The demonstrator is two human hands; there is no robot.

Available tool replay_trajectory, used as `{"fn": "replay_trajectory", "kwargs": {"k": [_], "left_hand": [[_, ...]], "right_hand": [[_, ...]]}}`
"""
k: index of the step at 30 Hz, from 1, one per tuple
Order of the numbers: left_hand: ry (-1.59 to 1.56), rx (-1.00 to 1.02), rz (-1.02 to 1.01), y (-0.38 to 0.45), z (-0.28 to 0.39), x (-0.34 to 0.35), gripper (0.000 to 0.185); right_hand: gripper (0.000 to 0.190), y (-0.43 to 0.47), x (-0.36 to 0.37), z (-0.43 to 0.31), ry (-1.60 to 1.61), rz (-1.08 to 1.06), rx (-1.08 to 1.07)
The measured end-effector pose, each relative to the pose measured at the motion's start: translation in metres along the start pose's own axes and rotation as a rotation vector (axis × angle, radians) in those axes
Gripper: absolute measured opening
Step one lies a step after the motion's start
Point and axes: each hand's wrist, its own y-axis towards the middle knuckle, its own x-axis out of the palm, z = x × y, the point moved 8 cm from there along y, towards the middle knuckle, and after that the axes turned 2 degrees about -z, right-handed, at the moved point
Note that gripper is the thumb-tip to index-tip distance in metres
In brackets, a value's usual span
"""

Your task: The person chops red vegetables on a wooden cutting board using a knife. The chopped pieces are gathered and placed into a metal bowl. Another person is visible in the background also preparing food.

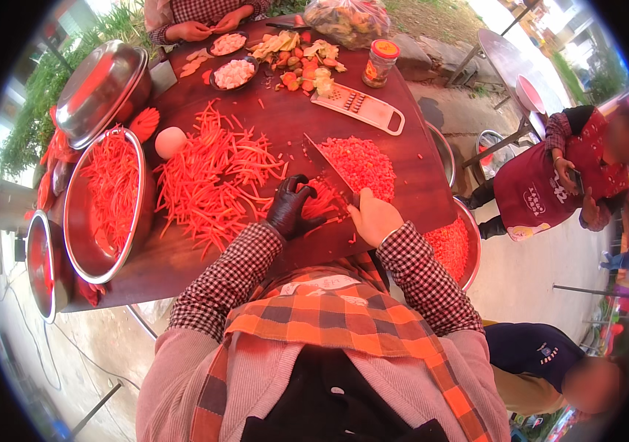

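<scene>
My left hand (291, 208), in a black glove, rests with bent fingers on a small bunch of carrot strips (321, 199) on the dark red wooden table (270, 271). Bare, my right hand (374, 217) grips a kitchen knife, whose blade (330, 161) slants away to the upper left; its handle is hidden in my fist. Right of the blade lies a heap of finely diced carrot (361, 164). A large pile of carrot shreds (212, 177) spreads left of my gloved hand.
At left stand a steel basin (141, 221) of shreds and an overturned basin (99, 91). A grater (358, 108), a red-lidded jar (381, 62) and two small bowls (234, 73) sit farther back. Diced carrot (451, 248) fills a basin by the right edge. People (557, 171) are nearby.
</scene>
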Motion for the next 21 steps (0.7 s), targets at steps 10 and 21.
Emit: {"fn": "replay_trajectory", "kwargs": {"k": [10, 21], "left_hand": [[0.005, 0.116, 0.046, 0.010, -0.003, 0.012, 0.026], [0.055, 0.054, 0.010, 0.008, 0.003, 0.011, 0.027]], "right_hand": [[0.032, 0.009, 0.034, -0.004, -0.106, -0.041, -0.004], [0.027, -0.008, 0.001, -0.016, -0.105, -0.171, 0.002]]}}
